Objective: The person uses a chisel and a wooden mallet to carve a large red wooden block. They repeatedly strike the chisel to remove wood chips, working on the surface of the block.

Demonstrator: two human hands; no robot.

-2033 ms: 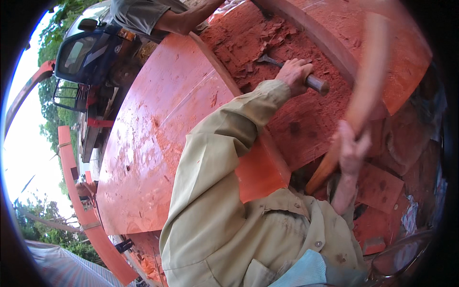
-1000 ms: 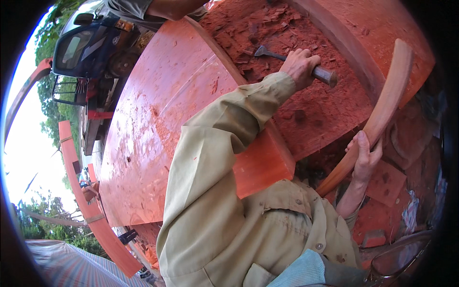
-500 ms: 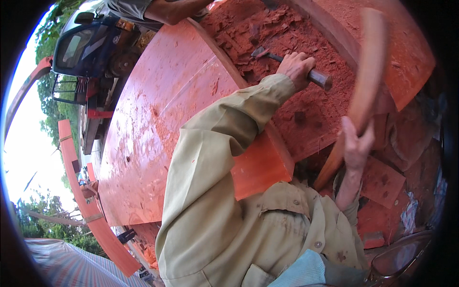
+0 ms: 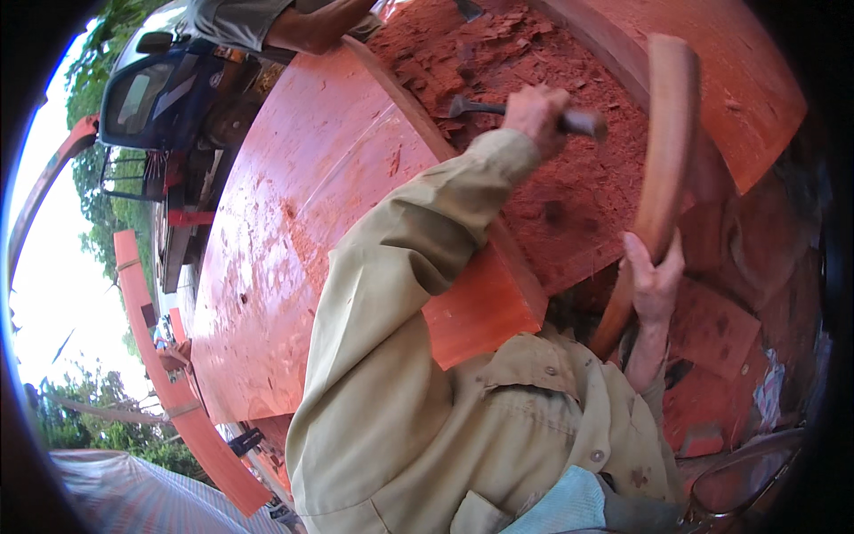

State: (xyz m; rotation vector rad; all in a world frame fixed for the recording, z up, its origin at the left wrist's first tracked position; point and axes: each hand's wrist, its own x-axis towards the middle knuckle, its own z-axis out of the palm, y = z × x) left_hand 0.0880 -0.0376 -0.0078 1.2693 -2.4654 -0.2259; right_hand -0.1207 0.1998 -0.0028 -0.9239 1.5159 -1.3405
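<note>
My left hand (image 4: 536,117) is closed around a chisel (image 4: 583,124), its dark metal blade pointing left and its wooden handle end sticking out to the right. Under it is a recess of reddish wood covered with chips (image 4: 569,191), beside the edge of a broad red timber slab (image 4: 294,196). In my right hand (image 4: 656,274) is a thick, curved wooden club (image 4: 667,133), gripped low down. The club stands nearly upright in the view, its upper end to the right of the chisel handle and apart from it.
Another person's forearm (image 4: 325,25) rests by the slab's far end. A second smooth red timber (image 4: 756,98) rises at the right. A blue truck (image 4: 142,98) stands at the far left, near a long curved beam (image 4: 200,436). Striped sheeting (image 4: 151,494) lies at lower left.
The club has swung left and its upper end is lower. My left hand and the chisel have shifted slightly left and away from me. The other person's arm has moved a little.
</note>
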